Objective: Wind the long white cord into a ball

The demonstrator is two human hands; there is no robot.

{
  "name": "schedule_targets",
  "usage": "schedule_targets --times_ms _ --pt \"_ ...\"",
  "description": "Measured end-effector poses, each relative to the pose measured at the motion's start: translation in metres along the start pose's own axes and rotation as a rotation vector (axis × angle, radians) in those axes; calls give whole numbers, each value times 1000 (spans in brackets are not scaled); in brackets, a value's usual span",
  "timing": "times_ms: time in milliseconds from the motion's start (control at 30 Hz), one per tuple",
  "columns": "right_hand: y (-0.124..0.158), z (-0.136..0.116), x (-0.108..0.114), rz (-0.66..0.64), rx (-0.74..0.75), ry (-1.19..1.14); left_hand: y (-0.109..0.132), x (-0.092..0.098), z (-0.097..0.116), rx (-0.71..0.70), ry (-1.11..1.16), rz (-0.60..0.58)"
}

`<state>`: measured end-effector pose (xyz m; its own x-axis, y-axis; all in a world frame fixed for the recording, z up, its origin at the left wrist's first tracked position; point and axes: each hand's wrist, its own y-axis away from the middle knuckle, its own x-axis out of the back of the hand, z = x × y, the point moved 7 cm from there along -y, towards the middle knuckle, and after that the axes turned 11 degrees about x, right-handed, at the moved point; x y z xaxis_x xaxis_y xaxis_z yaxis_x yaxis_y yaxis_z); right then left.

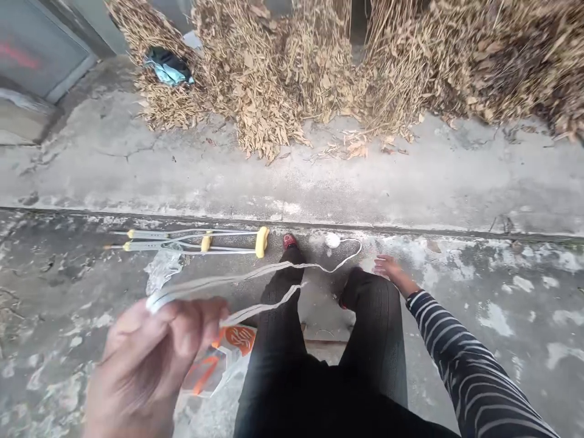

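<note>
Pinching a white cord (pixel 274 266) between thumb and fingers, the person's left hand (pixel 157 353) is up close, a bit blurred, its grip closed tight. From there one stretch of the cord runs off to the right above the left leg, bends round in a curve and reaches a small white ball (pixel 333 241) on the ground between the feet; a second stretch comes away lower and ends over the left thigh. The right hand (pixel 387 267) is just beside the right knee, fingers extended and loosely parted in an open grip (whether they touch the trousers (pixel 378 328), I can't tell from here). A dark sleeve (pixel 460 359) with pale stripes covers that arm. Left of the red shoe (pixel 288 241), a pair of crutches (pixel 232 232) with yellow pads lies on the concrete ground (pixel 456 304), a crumpled clear plastic bag (pixel 159 271) right by them. An orange and clear bag (pixel 237 339) sits beside the left leg, partly hidden behind the left hand. Dried plants (pixel 274 73) are heaped along the far side, with a blue and black cloth (pixel 168 66) lying on them
</note>
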<state>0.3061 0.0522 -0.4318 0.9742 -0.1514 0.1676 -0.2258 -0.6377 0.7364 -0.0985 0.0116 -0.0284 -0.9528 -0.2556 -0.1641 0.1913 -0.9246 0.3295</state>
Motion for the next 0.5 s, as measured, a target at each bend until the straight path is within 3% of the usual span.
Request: schedule_targets --times_ms 100,167,267,367,400,500 --pt "48 -33 21 75 130 -20 0 -14 13 -101 37 -92" --pt "85 -64 19 69 274 -51 0 -29 21 -117 105 -211" --pt "154 -109 -9 -59 480 -98 -1 -57 19 -99 175 -371" --pt "231 -143 -49 -249 644 -128 -3 -84 1 -56 178 -454" --pt "259 -157 -63 -362 764 -155 -3 -91 -6 -46 178 -476" --pt "319 -181 -85 -502 992 -209 3 -106 -26 -16 185 -538"
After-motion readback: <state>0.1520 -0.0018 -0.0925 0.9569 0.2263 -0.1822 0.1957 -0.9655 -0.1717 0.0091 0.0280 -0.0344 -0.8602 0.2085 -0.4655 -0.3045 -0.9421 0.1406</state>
